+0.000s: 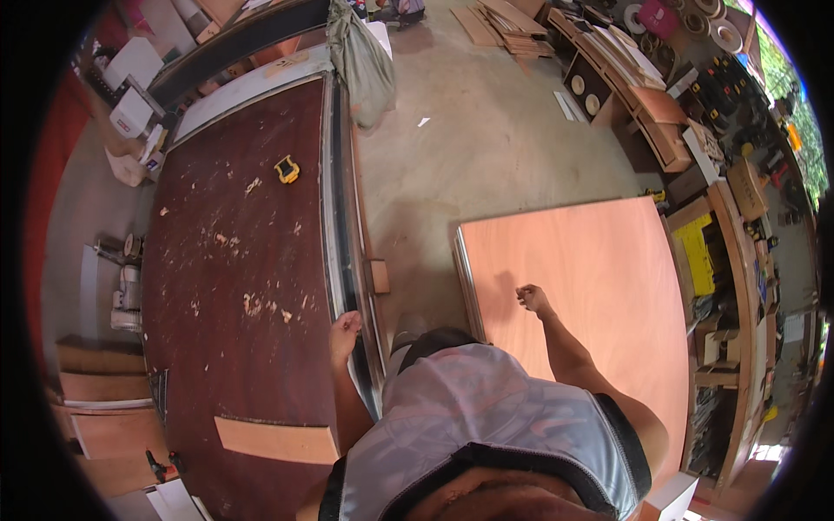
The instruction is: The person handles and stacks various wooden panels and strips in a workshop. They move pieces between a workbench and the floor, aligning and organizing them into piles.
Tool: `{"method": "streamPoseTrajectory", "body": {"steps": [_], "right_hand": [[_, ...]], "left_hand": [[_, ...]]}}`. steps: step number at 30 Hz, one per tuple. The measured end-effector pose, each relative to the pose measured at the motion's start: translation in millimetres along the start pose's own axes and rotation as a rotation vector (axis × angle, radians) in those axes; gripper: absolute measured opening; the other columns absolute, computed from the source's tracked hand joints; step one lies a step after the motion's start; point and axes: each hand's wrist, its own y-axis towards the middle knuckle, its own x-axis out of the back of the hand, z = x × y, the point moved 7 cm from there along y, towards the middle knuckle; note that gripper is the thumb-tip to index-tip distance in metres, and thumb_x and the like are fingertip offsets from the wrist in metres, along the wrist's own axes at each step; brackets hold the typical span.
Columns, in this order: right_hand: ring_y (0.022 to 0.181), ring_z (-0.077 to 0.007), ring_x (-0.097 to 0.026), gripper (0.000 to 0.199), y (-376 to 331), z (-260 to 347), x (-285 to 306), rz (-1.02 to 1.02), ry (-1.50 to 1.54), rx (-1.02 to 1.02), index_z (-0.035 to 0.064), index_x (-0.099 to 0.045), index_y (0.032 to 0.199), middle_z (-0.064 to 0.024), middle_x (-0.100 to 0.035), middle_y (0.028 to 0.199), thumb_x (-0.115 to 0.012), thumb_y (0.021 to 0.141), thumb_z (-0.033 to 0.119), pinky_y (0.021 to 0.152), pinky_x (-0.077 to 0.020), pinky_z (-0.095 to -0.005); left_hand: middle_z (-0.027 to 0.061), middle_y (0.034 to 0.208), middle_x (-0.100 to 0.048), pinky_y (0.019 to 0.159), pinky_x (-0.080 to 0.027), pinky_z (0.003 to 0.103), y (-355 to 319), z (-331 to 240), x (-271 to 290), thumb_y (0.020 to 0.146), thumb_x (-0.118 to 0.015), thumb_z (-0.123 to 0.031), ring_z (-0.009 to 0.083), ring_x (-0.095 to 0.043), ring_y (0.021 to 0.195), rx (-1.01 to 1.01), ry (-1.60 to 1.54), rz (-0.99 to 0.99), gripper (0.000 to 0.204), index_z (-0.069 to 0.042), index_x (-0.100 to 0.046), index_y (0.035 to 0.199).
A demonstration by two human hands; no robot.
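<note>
While I watch from the head camera, my left hand (345, 328) rests curled on the right edge of the dark tabletop (234, 286), holding nothing, and my right hand (531, 298), fingers bunched, touches the pale plywood sheet (599, 278) lying to the right. A yellow tape measure (287, 168) sits at the far end of the tabletop among wood chips.

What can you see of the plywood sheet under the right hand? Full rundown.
The plywood sheet is large, rectangular, pale reddish-orange, with a smooth face and faint grain. It lies flat on top of a low stack of like sheets; layered edges show along its left side. It sits to the person's right, beside the concrete floor. The right hand rests on it near the left edge; nothing else lies on it.
</note>
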Motion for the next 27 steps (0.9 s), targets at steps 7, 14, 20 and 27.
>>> {"method": "streamPoseTrajectory", "body": {"steps": [7,14,20,27], "right_hand": [[0.076,-0.0143,-0.064,0.038,157,147,-29,0.003,0.110,0.033,0.0077,-0.065,0.105,-0.0046,-0.069,0.089,-0.069,0.091,0.042,0.064,-0.0509,-0.0308],[0.082,-0.0182,-0.066,0.041,237,184,-31,0.043,0.071,-0.215,0.0085,-0.064,0.111,-0.0064,-0.069,0.095,-0.068,0.091,0.044,0.071,-0.0524,-0.0375],[0.077,-0.0183,-0.064,0.038,286,182,0,-0.148,0.356,-0.291,0.0080,-0.064,0.108,-0.0045,-0.068,0.090,-0.067,0.092,0.042,0.068,-0.0507,-0.0387],[0.066,-0.0186,-0.062,0.024,376,141,26,-0.134,0.384,-0.797,0.0116,-0.067,0.094,-0.0021,-0.067,0.081,-0.062,0.096,0.036,0.062,-0.0488,-0.0391]], "left_hand": [[0.0018,0.090,-0.067,0.067,-0.048,0.025,166,-47,-19,0.097,-0.063,-0.028,0.0096,-0.062,0.080,0.107,-0.055,0.057,0.032,-0.004,-0.066,0.117],[0.0027,0.091,-0.067,0.065,-0.048,0.025,389,-201,-34,0.097,-0.063,-0.028,0.0087,-0.062,0.078,-0.074,0.010,0.128,0.033,0.000,-0.065,0.115],[0.0089,0.101,-0.070,0.081,-0.052,0.029,562,-320,-122,0.098,-0.063,-0.030,0.0154,-0.067,0.091,-0.255,0.242,0.401,0.038,0.004,-0.063,0.115],[0.0080,0.097,-0.071,0.073,-0.054,0.031,740,-340,-260,0.097,-0.062,-0.029,0.0142,-0.068,0.086,-0.106,0.178,0.521,0.034,0.001,-0.065,0.114]]}}
